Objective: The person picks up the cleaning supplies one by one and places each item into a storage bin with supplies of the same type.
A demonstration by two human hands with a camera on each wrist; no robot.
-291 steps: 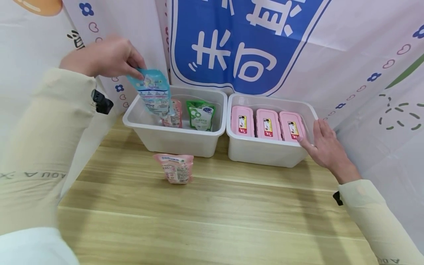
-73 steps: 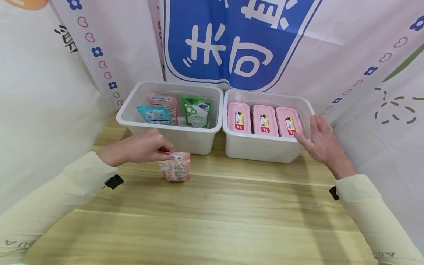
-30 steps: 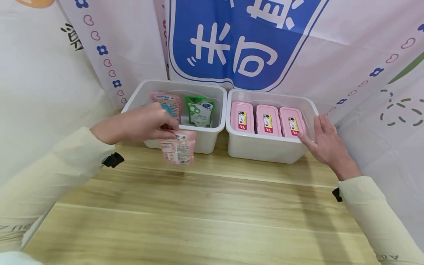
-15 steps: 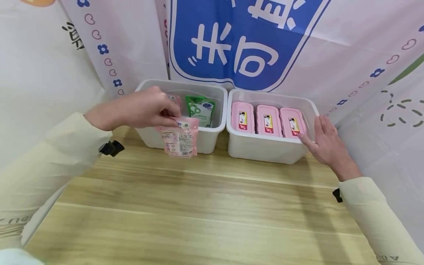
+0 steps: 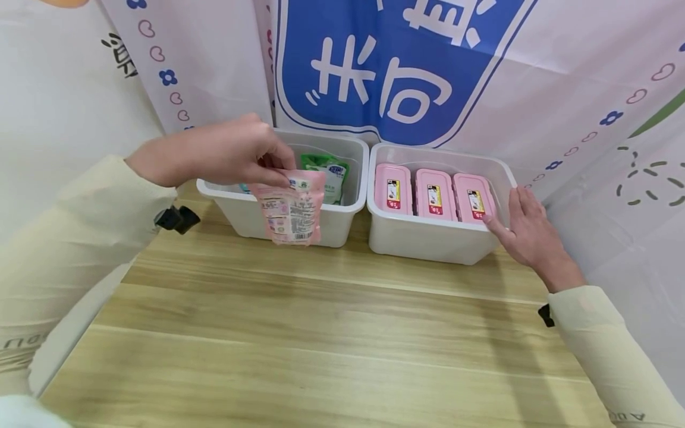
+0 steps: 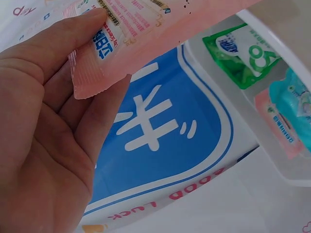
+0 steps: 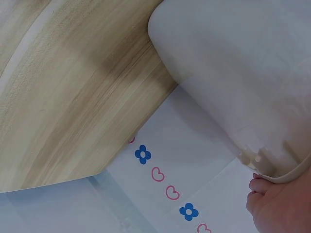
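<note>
My left hand point(image 5: 235, 151) pinches a pink detergent pouch point(image 5: 294, 214) by its top edge, thumb on the printed face. The pouch hangs before the front wall of the left white bin point(image 5: 338, 226), its bottom above the table. Inside that bin stand a green pouch point(image 5: 336, 178), a blue pouch point(image 6: 297, 99) and another pink pouch point(image 6: 274, 121); the head view mostly hides the last two behind my hand. My right hand point(image 5: 535, 238) rests on the right corner of the other white bin point(image 5: 428, 241), thumb on the front rim and straight fingers along the side.
Three pink lidded boxes point(image 5: 393, 190) stand in a row in the right bin. Both bins sit side by side at the back of the wooden table point(image 5: 342, 333). Behind them hangs a printed cloth point(image 5: 353, 65), and pale cloth lines both sides.
My left hand set the blue pouch into the left bin, then took the pink pouch off the table and raised it toward that bin. My right hand stays on the right bin.
</note>
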